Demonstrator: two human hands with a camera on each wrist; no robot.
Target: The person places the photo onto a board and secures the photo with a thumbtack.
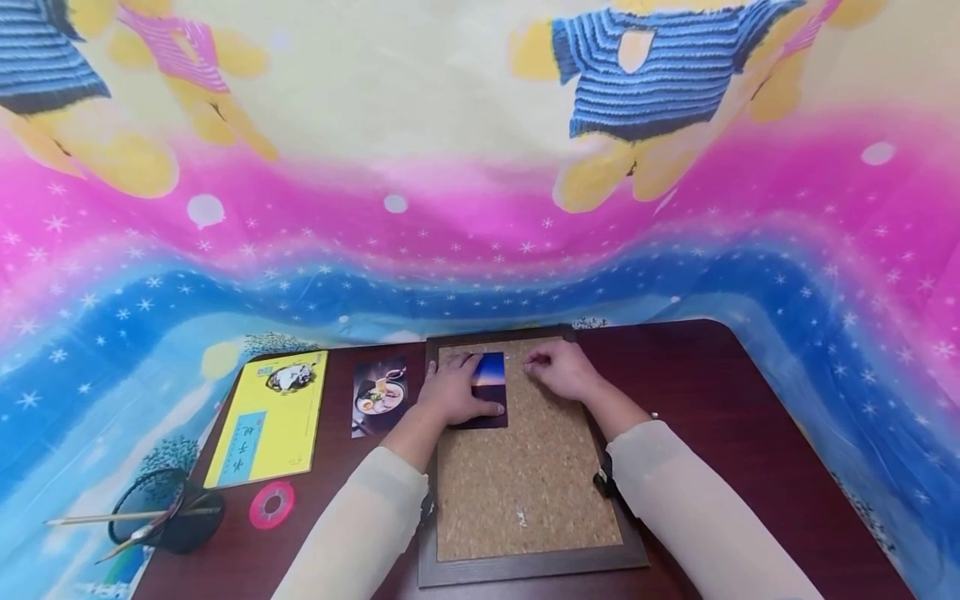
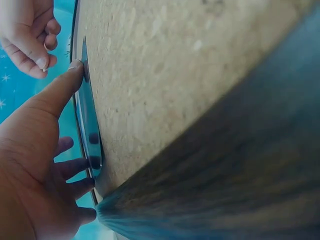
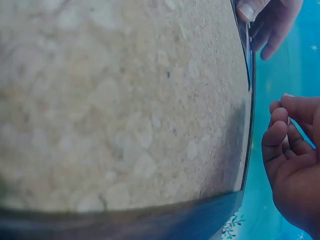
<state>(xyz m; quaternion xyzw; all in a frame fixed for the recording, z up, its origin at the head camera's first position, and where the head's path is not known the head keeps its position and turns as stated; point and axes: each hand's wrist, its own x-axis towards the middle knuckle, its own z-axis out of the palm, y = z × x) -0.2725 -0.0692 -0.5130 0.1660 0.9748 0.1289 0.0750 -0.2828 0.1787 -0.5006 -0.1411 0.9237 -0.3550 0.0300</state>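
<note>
My left hand (image 1: 452,390) lies with fingers spread on a photo (image 1: 491,379) of a blue dusk sky, pressing it against the cork board (image 1: 525,475). In the left wrist view the thumb and fingertips touch the photo, seen nearly edge-on. Just right of the photo, above the board, my right hand (image 1: 566,371) has its fingers curled, with thumb and forefinger pinched together. A tiny pale thing (image 2: 44,70) shows at those fingertips in the left wrist view, too small to identify. The right wrist view shows this right hand (image 3: 295,150) raised off the cork.
Left of the board lies a ramen photo (image 1: 381,398), partly behind my left arm. Farther left are a yellow book (image 1: 288,433), a pink tape roll (image 1: 272,505) and a black mesh holder (image 1: 197,521) with brushes. A dark frame (image 1: 525,569) edges the board on the table (image 1: 690,375).
</note>
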